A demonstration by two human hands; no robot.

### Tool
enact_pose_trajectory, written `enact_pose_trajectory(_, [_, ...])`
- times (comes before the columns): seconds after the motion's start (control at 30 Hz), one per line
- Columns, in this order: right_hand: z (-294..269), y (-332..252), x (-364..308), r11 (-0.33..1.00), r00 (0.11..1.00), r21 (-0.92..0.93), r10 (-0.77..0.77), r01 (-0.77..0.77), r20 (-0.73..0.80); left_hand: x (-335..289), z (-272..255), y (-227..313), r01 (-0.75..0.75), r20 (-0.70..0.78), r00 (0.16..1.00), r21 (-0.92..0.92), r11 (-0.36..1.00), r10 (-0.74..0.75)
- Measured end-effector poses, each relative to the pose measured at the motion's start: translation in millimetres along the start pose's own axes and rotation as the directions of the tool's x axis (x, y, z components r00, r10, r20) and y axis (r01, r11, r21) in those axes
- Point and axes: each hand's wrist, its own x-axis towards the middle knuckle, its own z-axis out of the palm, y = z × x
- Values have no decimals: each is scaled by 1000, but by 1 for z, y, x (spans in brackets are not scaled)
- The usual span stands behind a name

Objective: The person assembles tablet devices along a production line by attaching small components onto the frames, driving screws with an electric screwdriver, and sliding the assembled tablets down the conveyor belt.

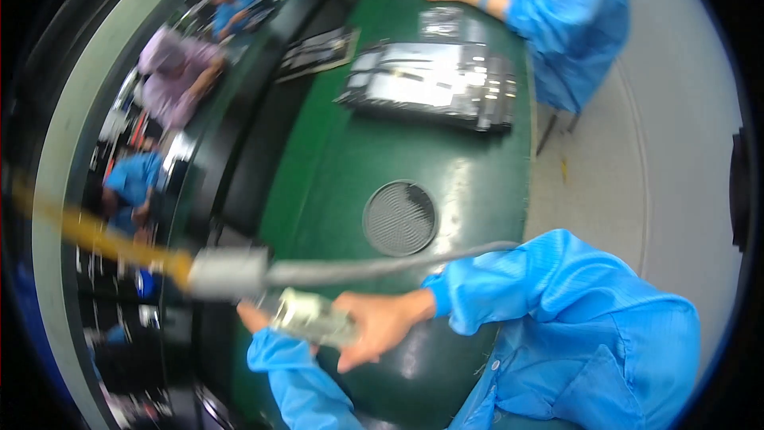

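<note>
My right hand (380, 326) is closed around one end of a pale greenish, shiny block-shaped thing (314, 318); blur hides its exact kind. The thing's far end points left, toward my left hand (253, 317). Only a small part of that hand shows above its blue cuff, and its fingers are hidden. Whether it touches the block, I cannot tell. Across the view, just above both hands, runs a grey cable (358, 272) with a thick pale sleeve (229, 272) and a yellow length on its left.
A round grey mesh disc (400, 218) lies on the green table (469, 183). Beyond it is a stack of shiny wrapped packs (430, 80). At the far right edge a co-worker in blue (569, 24) rests a hand on the table. Other people sit along a dark bench at left.
</note>
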Motion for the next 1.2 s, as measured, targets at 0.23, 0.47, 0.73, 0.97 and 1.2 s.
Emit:
enact_pose_trajectory(0.23, [-2,-31,-16,959,875,181,108,-216,472,101,-44,244,-385,43,921,-59,921,387])
enact_pose_trajectory(0.47, [-29,-47,-28,978,787,165,0,-129,617,112,6,432,-735,57,650,-208,646,758])
enact_pose_trajectory(0.73, [-46,-63,-45,984,729,173,-82,-51,680,145,9,470,-555,361,618,-428,713,698])
enact_pose_trajectory(0.97, [-48,-67,-48,963,738,253,-102,-96,667,115,22,445,-673,444,684,80,735,578])
enact_pose_trajectory(1.2, [-69,-36,-46,961,835,256,-58,-101,547,131,32,431,-691,202,700,-50,721,685])
